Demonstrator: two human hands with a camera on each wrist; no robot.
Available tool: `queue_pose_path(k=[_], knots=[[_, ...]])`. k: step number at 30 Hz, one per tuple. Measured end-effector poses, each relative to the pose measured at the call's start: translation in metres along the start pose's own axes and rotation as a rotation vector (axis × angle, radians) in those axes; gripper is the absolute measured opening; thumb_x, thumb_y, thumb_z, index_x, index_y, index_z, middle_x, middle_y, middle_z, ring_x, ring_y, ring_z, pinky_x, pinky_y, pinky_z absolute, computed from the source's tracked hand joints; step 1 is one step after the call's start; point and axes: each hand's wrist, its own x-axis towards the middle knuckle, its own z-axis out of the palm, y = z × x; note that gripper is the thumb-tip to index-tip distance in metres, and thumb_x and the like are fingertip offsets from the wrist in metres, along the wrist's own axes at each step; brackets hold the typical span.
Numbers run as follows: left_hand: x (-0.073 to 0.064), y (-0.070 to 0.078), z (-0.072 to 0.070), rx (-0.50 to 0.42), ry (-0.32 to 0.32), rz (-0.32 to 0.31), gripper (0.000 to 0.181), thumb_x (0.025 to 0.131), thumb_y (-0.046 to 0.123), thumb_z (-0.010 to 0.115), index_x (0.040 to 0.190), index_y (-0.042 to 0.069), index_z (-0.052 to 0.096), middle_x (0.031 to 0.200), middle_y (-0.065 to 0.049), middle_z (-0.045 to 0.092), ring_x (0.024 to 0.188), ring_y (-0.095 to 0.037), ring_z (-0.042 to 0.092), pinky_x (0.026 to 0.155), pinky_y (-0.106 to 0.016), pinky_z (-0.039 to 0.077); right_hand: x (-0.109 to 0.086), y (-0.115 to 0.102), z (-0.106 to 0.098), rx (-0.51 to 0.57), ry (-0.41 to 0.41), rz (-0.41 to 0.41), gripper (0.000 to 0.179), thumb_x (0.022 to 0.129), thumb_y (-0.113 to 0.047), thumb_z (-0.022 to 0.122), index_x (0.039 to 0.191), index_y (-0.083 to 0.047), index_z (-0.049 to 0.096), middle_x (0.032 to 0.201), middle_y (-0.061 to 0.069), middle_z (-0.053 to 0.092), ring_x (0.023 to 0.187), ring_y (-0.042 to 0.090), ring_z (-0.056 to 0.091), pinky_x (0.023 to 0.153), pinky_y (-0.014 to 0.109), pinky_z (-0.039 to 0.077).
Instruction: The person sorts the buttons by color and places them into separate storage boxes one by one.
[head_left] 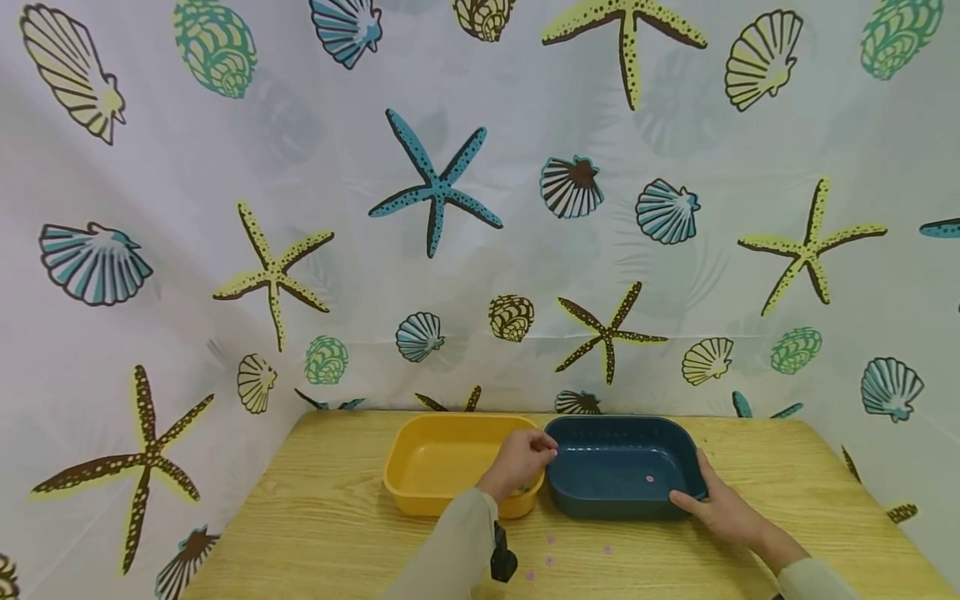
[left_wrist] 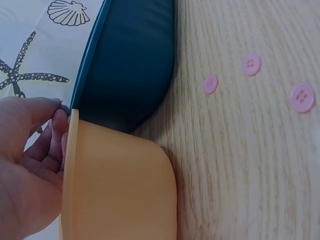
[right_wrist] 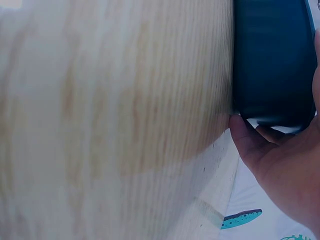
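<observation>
My left hand (head_left: pixel 521 460) is over the place where the yellow tub (head_left: pixel 423 504) and the dark blue tub (head_left: pixel 615 507) meet. Its thumb and fingertips pinch a small pink button (head_left: pixel 553 452), mostly covered by the fingers. One pink button (head_left: pixel 649 479) lies on the blue tub's floor. At the blue tub's right end, my right hand (head_left: pixel 723 508) grips the wall, thumb at the front corner and fingers around the side. In the right wrist view, the thumb (right_wrist: pixel 245 137) touches the tub's corner. Something small and dark in the yellow tub is partly hidden by my left wrist.
Several pink buttons, such as this button (left_wrist: pixel 302 98), lie scattered on the wooden table (head_left: pixel 322 517) in front of the tubs. A white curtain (head_left: pixel 480 275) printed with shells and starfish stands behind the table and at both sides.
</observation>
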Motion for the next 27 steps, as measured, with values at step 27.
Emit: queue_pose_path(k=[27], knots=[[0.0024,0.0011,-0.0022,-0.019,-0.011,-0.035,0.017,0.092,0.008,0.062,0.106,-0.001,0.067,0.089,-0.003,0.064,0.079,-0.017,0.061,0.072,-0.032,0.052,-0.0004,-0.0017,-0.0009,0.002,0.000,0.008,0.101,0.094,-0.040,0.058,0.146,0.005,-0.017,0.150,0.035,-0.007,0.135,0.052,0.005,0.105,0.062,0.012]])
